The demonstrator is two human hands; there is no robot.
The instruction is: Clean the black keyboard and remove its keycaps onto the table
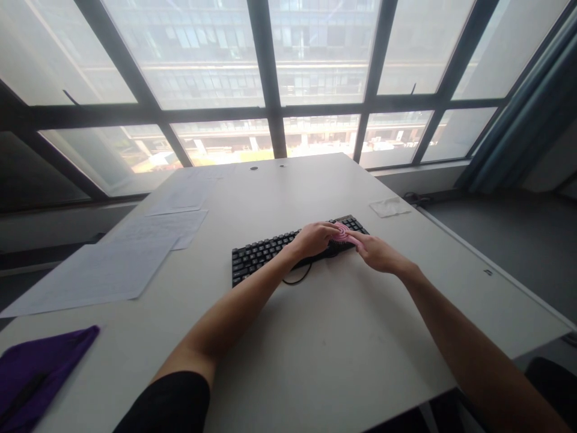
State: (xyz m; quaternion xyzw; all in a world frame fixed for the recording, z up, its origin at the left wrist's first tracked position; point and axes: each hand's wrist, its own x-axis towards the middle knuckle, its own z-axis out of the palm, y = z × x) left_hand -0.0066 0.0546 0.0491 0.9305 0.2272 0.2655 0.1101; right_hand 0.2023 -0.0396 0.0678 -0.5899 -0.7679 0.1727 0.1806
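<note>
A black keyboard (261, 252) lies on the white table (342, 337), with its cable looping toward me. A small pink round object (343, 234) with ridges rests over the keyboard's right end. My left hand (313, 239) lies on it from the left, fingers curled over its edge. From the right, my right hand (376, 252) pinches its near edge with fingers together. Both forearms stretch out over the table.
Several white paper sheets (112, 264) lie on the table's left side. A purple cloth (36, 373) sits at the near left corner. A clear flat wrapper (390, 207) lies beyond the keyboard on the right. Large windows stand behind; a curtain (523, 120) hangs right.
</note>
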